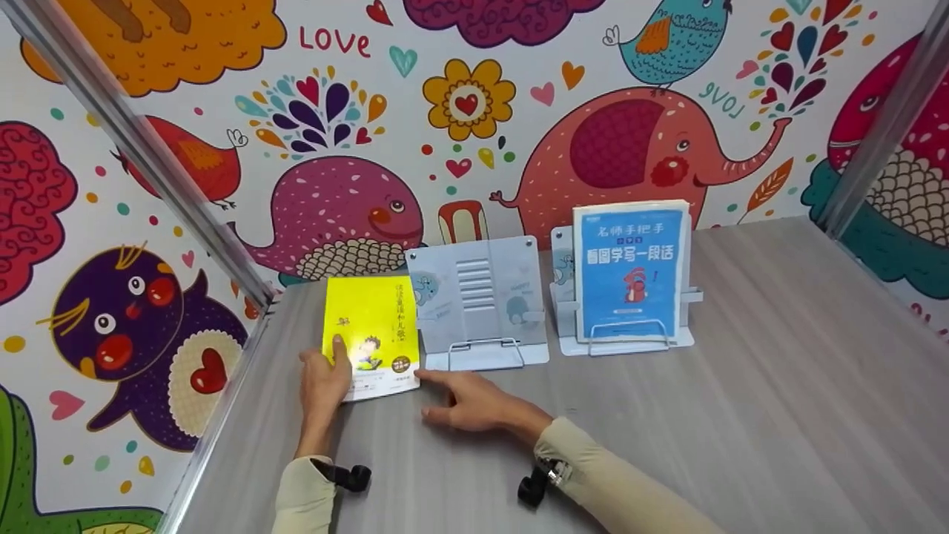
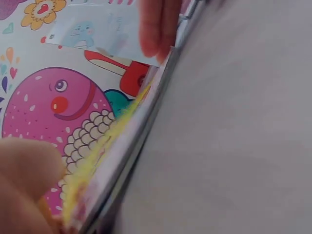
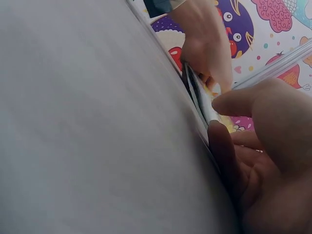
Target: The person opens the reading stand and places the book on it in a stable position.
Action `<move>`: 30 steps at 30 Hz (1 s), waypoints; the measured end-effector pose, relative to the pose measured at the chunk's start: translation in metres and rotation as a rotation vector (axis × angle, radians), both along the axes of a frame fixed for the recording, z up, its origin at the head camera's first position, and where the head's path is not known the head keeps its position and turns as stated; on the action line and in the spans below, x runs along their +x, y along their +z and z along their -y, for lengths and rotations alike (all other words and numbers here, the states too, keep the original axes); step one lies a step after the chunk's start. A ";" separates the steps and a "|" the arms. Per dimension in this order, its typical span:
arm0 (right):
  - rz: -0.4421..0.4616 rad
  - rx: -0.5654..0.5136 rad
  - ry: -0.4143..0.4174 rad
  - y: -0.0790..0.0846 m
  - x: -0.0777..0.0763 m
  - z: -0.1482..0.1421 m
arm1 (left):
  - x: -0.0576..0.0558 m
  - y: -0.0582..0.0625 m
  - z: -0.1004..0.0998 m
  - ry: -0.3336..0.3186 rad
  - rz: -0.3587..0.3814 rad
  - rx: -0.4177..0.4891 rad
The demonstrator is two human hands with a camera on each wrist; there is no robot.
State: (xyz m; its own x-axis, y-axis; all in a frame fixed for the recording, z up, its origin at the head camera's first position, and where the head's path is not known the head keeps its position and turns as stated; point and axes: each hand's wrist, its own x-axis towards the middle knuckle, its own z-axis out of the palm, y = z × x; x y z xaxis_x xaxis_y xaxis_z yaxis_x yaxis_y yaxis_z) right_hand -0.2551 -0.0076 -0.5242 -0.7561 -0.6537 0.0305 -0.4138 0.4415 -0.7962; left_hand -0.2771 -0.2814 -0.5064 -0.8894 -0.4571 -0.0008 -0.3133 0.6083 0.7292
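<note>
A yellow book (image 1: pixel 363 315) with a cartoon child on its cover lies at the left of the table. My left hand (image 1: pixel 325 378) grips it by the left edge, thumb on the cover; the other fingers are mostly hidden. At the book's lower right corner is my right hand (image 1: pixel 474 400), its index fingertip at the edge and the thumb held apart. The right wrist view shows this thumb (image 3: pixel 239 101) and index finger beside the book's edge (image 3: pixel 207 109). Just right of the book stands a bookstand (image 1: pixel 474 311) with no book on it.
A second white bookstand (image 1: pixel 567 326) further right bears a blue book (image 1: pixel 630 267), leaning back behind a wire holder. Behind is a wall (image 1: pixel 474 178) printed with cartoon animals. Metal frame posts (image 1: pixel 170 178) edge the table (image 1: pixel 704 415) at left and right.
</note>
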 end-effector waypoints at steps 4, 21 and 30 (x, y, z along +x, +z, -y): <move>0.000 -0.012 0.019 0.000 -0.001 -0.002 | 0.000 -0.001 -0.007 0.093 -0.115 0.114; 0.176 -0.291 0.082 0.000 0.004 0.003 | -0.006 -0.008 -0.015 0.247 -0.622 0.289; 0.159 -0.372 0.018 0.011 0.013 0.010 | -0.006 0.003 -0.023 0.203 -0.875 0.351</move>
State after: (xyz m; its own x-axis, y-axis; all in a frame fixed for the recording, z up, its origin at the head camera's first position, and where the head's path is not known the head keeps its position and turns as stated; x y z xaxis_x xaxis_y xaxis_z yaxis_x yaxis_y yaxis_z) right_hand -0.2417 -0.0176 -0.5133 -0.7591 -0.6332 0.1512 -0.2778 0.1050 -0.9549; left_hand -0.2836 -0.2581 -0.5031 -0.5442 -0.7022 0.4591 0.3522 0.3054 0.8847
